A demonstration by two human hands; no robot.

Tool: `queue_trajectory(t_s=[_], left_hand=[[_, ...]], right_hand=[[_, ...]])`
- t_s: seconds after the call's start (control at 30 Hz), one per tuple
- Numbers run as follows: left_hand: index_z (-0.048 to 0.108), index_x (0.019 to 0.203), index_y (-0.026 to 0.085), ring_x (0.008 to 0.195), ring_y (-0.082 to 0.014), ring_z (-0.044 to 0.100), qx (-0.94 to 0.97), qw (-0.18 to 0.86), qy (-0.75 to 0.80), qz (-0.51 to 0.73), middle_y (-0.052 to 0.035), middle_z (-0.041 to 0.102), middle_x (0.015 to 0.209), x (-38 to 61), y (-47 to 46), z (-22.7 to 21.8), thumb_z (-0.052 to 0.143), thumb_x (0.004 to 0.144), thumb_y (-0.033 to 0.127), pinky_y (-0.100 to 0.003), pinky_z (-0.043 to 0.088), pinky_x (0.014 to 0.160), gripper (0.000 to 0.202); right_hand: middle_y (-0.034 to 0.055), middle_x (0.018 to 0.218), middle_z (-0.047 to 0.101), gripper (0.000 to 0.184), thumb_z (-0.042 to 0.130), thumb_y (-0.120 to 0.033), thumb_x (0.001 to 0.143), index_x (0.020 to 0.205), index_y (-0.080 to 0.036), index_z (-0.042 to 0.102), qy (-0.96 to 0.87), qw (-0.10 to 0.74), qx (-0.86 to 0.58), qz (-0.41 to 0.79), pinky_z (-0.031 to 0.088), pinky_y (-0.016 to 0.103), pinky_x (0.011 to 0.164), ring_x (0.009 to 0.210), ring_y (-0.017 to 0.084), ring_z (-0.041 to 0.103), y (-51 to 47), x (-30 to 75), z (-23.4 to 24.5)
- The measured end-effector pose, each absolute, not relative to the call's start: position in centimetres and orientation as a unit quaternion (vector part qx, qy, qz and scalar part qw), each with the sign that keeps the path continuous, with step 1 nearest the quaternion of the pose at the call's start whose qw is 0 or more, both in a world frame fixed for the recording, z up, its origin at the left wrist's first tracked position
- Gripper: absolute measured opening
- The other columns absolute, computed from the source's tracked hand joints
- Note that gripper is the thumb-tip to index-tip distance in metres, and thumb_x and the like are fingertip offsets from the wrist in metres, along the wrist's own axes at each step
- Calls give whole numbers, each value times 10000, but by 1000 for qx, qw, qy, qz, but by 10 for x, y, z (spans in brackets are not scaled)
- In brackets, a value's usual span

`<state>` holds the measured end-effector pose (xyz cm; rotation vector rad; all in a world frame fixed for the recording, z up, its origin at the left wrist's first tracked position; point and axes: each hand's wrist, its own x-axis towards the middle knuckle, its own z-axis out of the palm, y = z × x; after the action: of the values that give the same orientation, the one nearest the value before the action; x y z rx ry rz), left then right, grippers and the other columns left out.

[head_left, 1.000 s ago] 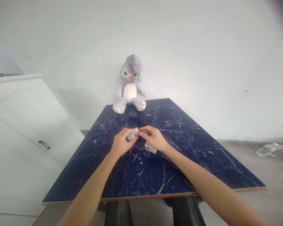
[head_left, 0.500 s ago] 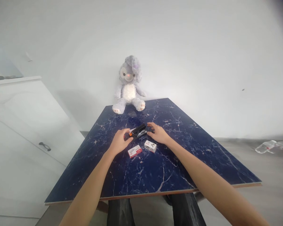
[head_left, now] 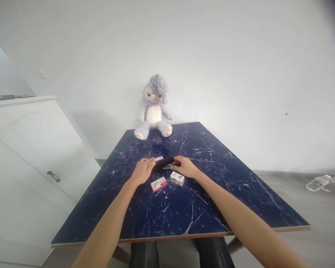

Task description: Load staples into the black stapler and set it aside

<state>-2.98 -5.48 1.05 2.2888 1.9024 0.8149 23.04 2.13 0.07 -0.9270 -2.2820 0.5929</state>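
A black stapler [head_left: 165, 163] lies on the dark blue marble table [head_left: 212, 178], held between both hands. My left hand [head_left: 143, 170] is curled on its left end, where a small white and red box [head_left: 158, 159] peeks out behind the fingers. My right hand [head_left: 185, 167] is closed on the stapler's right end. Just in front of the hands lie two small staple boxes: a red and white box [head_left: 159, 184] and a white box [head_left: 177, 178].
A grey plush rabbit [head_left: 153, 107] sits at the table's far edge against the white wall. A white cabinet [head_left: 30, 156] stands to the left. Clear plastic bottles [head_left: 322, 182] lie on the floor at right. My legs show under the table's near edge.
My left hand put the red and white box down on the table. Both hands then took hold of the black stapler and drew it slightly nearer.
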Motion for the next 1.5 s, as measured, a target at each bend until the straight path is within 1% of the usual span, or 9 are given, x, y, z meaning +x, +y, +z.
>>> queue_trajectory(t_s=[0.2, 0.33, 0.43, 0.63, 0.73, 0.87, 1.1, 1.37, 1.5], left_hand=[[753, 1014, 235, 1053, -285, 639, 728, -45, 645, 226, -91, 747, 1098, -45, -57, 14, 389, 1016, 367, -443, 461, 962, 386], [707, 1131, 244, 1080, -299, 641, 729, -41, 648, 219, -79, 744, 1127, -55, -57, 10, 624, 880, 323, -430, 478, 951, 276], [697, 1127, 249, 1075, -284, 648, 717, -26, 648, 257, -64, 760, 1056, -54, -57, 10, 594, 876, 256, -419, 490, 947, 271], [659, 1254, 225, 1117, -331, 633, 717, -15, 665, 207, -122, 688, 1211, -61, -64, 17, 683, 809, 372, -448, 481, 966, 469], [675, 1211, 215, 1009, -295, 672, 721, -4, 661, 208, -117, 693, 1146, -61, -67, 20, 676, 816, 349, -398, 511, 897, 417], [647, 1174, 221, 934, -240, 675, 671, -56, 660, 334, -85, 690, 1126, -44, -61, 21, 647, 866, 336, -356, 523, 860, 328], [641, 1171, 214, 1094, -304, 623, 726, -37, 629, 275, -102, 694, 1151, -19, -47, 3, 690, 860, 363, -445, 482, 963, 348], [662, 1147, 231, 969, -283, 671, 722, -25, 649, 238, -88, 714, 1042, -26, -60, 10, 677, 812, 248, -392, 511, 879, 336], [662, 1201, 239, 1032, -278, 668, 713, 19, 657, 245, -115, 647, 1213, -25, -65, 10, 734, 782, 361, -383, 522, 901, 443]], right_hand=[[52, 935, 706, 140, 698, -304, 838, 902, -183, 666, -844, 292, -409, 189, 439, 278, 746, 850, 189, 638, 37, 243, -1], [64, 944, 714, 125, 669, -274, 840, 921, -181, 652, -821, 292, -451, 190, 448, 280, 749, 862, 200, 651, 44, 250, -3], [62, 953, 713, 170, 659, -258, 818, 971, -186, 635, -819, 293, -455, 194, 451, 285, 740, 855, 205, 651, 43, 250, -1], [39, 884, 686, 181, 615, -269, 807, 971, -194, 610, -770, 369, -491, 175, 423, 287, 691, 771, 189, 611, 28, 256, 32], [-5, 808, 680, 257, 659, -459, 814, 915, -224, 637, -845, 276, -369, 272, 401, 269, 607, 674, 171, 596, 15, 259, 49], [1, 807, 712, 319, 793, -481, 691, 872, -233, 708, -886, 148, -285, 336, 400, 260, 579, 663, 173, 621, 3, 253, 47], [5, 876, 731, 293, 760, -455, 749, 923, -228, 695, -879, 166, -292, 338, 421, 247, 592, 706, 169, 643, 2, 241, 31], [85, 1035, 687, 127, 615, -240, 893, 981, -191, 691, -902, 310, -282, 103, 432, 336, 892, 963, 220, 600, -17, 221, 31], [89, 888, 671, 293, 550, -442, 966, 899, -193, 689, -928, 279, -245, 33, 394, 372, 868, 894, 237, 578, -44, 209, 38]])
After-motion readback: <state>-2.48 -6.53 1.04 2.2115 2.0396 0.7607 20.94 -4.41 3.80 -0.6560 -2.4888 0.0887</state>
